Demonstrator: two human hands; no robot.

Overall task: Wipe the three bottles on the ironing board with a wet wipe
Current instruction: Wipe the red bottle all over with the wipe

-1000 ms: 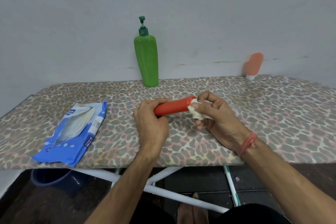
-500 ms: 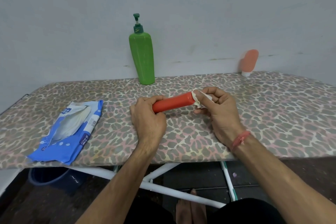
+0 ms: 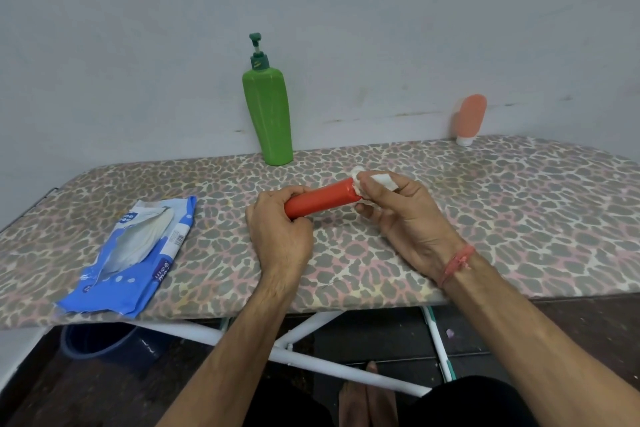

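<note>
Red bottle (image 3: pixel 322 199) is the centre of it all: a smooth, glossy plastic cylinder held lying sideways just above the ironing board (image 3: pixel 485 218), roughly mid-board. Left hand (image 3: pixel 278 236) has its fingers curled around the bottle's left end, thumb underneath. Right hand (image 3: pixel 403 215) is at the other end, thumb and fingertips pinching a crumpled white wipe (image 3: pixel 379 178) against the bottle's right tip, so the wipe bunches around that end and a flap sticks out over the knuckles. That wrist has a red thread band (image 3: pixel 455 265) on it.

Behind the red bottle, at the board's far edge by the wall, stands the green bottle (image 3: pixel 268 114): tall, tapered, shiny plastic with a darker green pump on top. Far right of the red bottle, also at the back edge, is the peach tube (image 3: pixel 470 118), soft-looking, matte, rounded on top and standing on its white cap.

Left of the red bottle lies the wipes pack (image 3: pixel 133 253), a flat, crinkly blue and white plastic pouch with its flap open and white wipes showing.

Board cover is fabric in a grey and pink leopard print, on white metal legs (image 3: pixel 311 362). Under the board's left end, well below the red bottle, there's a dark blue bucket (image 3: pixel 104 343).
</note>
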